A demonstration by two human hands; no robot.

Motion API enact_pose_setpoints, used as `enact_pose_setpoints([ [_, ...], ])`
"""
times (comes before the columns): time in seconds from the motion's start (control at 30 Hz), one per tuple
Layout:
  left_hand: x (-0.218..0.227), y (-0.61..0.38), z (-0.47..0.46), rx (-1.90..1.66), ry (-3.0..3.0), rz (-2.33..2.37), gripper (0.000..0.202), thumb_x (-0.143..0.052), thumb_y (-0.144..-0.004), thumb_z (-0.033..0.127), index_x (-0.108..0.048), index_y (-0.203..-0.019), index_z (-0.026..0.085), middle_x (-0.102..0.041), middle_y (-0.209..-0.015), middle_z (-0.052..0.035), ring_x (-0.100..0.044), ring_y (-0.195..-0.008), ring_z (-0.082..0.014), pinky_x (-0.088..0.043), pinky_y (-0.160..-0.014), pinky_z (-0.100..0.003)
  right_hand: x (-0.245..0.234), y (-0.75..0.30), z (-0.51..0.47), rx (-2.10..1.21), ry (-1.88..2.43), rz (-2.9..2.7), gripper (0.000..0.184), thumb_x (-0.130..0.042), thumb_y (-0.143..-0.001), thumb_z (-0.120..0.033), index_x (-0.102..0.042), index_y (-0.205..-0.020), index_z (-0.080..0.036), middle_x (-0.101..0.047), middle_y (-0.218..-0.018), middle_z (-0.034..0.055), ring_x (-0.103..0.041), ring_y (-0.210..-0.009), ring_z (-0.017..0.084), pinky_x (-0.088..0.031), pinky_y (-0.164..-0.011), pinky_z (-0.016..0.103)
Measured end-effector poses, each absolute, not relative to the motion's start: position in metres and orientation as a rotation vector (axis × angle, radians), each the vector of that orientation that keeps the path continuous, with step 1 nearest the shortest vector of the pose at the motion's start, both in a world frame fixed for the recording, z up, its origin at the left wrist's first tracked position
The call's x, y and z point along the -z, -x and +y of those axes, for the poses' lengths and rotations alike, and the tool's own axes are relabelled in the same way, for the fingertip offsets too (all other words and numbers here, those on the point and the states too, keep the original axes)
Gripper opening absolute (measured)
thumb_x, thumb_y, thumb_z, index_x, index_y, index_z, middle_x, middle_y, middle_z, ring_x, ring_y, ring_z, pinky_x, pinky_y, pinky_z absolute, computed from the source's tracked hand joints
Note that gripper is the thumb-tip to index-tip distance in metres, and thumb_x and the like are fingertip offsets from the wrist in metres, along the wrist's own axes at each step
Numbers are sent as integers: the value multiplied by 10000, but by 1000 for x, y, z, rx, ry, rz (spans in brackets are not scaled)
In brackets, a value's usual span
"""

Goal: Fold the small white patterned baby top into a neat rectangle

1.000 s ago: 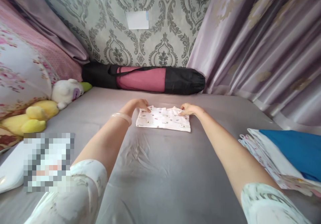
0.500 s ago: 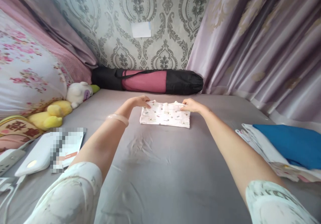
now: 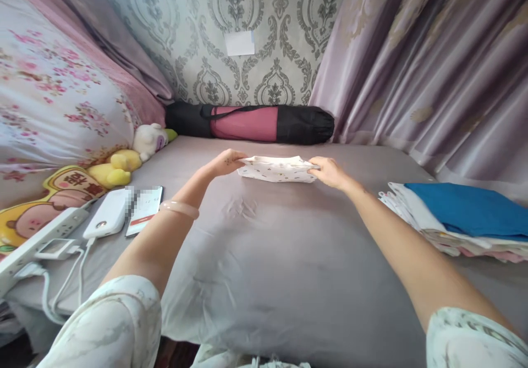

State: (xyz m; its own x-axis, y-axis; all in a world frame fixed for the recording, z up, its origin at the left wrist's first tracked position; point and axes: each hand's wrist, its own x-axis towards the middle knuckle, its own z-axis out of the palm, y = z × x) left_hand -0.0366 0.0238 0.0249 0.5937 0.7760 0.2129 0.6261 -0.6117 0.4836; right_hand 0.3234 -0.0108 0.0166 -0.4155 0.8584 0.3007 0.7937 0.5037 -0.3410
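A small white garment (image 3: 277, 171) with tiny printed figures is folded into a wide strip over the grey bed sheet. My left hand (image 3: 228, 162) pinches its upper left corner. At the upper right corner my right hand (image 3: 325, 171) has the cloth between thumb and fingers. The garment's top edge is tipped up towards me, so its front looks narrow; whether its lower edge touches the sheet I cannot tell.
A folded clothes pile with a blue piece (image 3: 466, 206) on top lies at right. Along the wall rests a black and pink rolled bag (image 3: 247, 123). At left are plush toys (image 3: 119, 167), a power bank (image 3: 108, 214), a phone (image 3: 144, 209) and a power strip (image 3: 61, 228).
The garment lay flat with its printed front showing; now its top edge is raised and tilted in both hands. The view has shifted, showing more of the near bed edge.
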Motion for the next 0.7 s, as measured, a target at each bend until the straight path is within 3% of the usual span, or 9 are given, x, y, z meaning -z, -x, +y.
enact_pose_setpoints([
  [0.13,-1,41,-11,-557,-2568,1243,337,-426,-844,287,-675,-1051,193,-714,-890,-35,-630,-815,-179,-433,-881,-317,11,-324,-44,-55,1251,-2406,232,-483,-872,-189,-673,-1006,-195,-672,-992,70,-586,-930,207,-405,-815,300],
  [0.27,26,42,-35,-478,-2642,1319,388,-365,-845,193,-652,-1102,239,-706,-1100,-32,-638,-995,-185,-218,-1111,-466,29,-319,-74,104,1268,-2458,285,-455,-876,-114,-656,-1059,-199,-666,-1061,73,-568,-963,211,-391,-842,323],
  [0.5,48,45,-64,-323,-2748,1253,553,-352,-742,53,-606,-1190,253,-616,-1284,-54,-536,-1217,-179,-130,-1139,-500,51,-317,-104,174,1283,-2562,404,-369,-886,-60,-643,-1154,-190,-639,-1164,88,-541,-1037,216,-386,-911,340],
  [0.6,46,49,-71,-237,-2738,1242,625,-383,-699,56,-555,-1263,263,-535,-1381,-55,-471,-1286,-197,-104,-1140,-537,49,-321,-111,92,1312,-2606,502,-367,-829,-18,-608,-1227,-208,-592,-1260,73,-521,-1106,208,-386,-933,340],
  [0.7,44,47,-69,-252,-2653,1266,585,-395,-733,98,-547,-1274,262,-537,-1379,-40,-485,-1272,-217,-127,-1141,-547,40,-318,-111,-8,1405,-2594,521,-391,-775,-20,-640,-1186,-221,-579,-1290,53,-519,-1138,206,-385,-955,347],
])
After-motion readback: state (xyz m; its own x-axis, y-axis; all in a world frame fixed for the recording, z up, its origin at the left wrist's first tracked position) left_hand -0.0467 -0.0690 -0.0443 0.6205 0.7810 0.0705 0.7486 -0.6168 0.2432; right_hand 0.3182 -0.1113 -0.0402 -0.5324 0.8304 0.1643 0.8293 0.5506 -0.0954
